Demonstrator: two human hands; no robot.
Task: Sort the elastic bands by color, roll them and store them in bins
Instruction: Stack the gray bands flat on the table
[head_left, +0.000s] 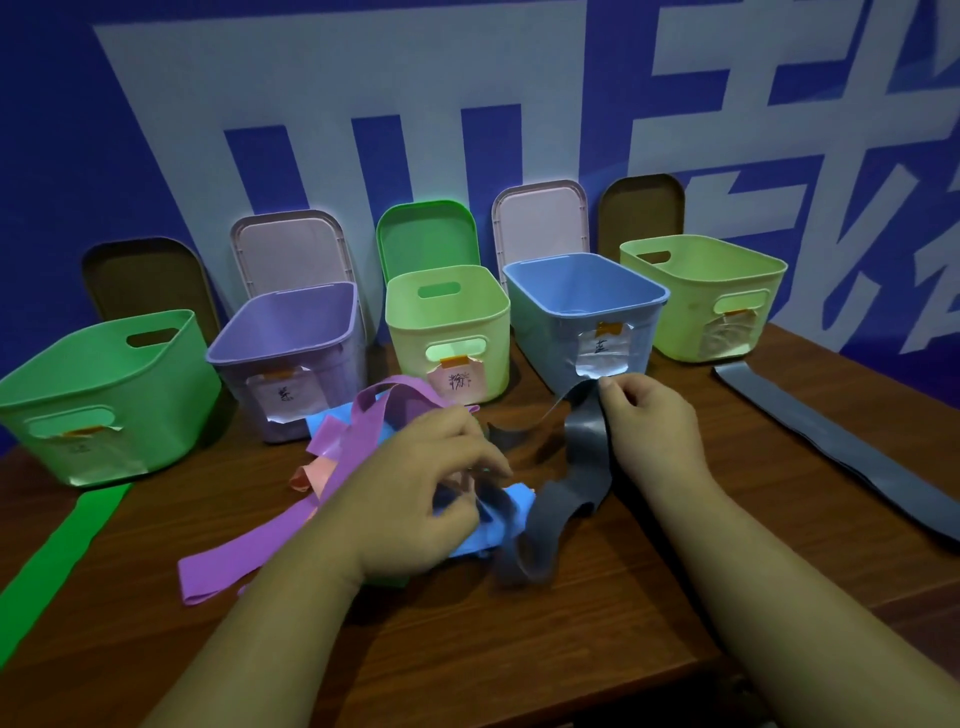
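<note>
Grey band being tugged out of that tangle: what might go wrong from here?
1. The grey band, pinched by the right hand, tangles with the blue band, so pulling may drag other colours along.
2. The left hand grips the tangled pile; if that grip loosens, the pile may lift too.
3. The right hand sits beside the taped label on the blue bin and might knock it loose.

5 bins (447, 317) behind bands (358, 452) — tabletop.
</note>
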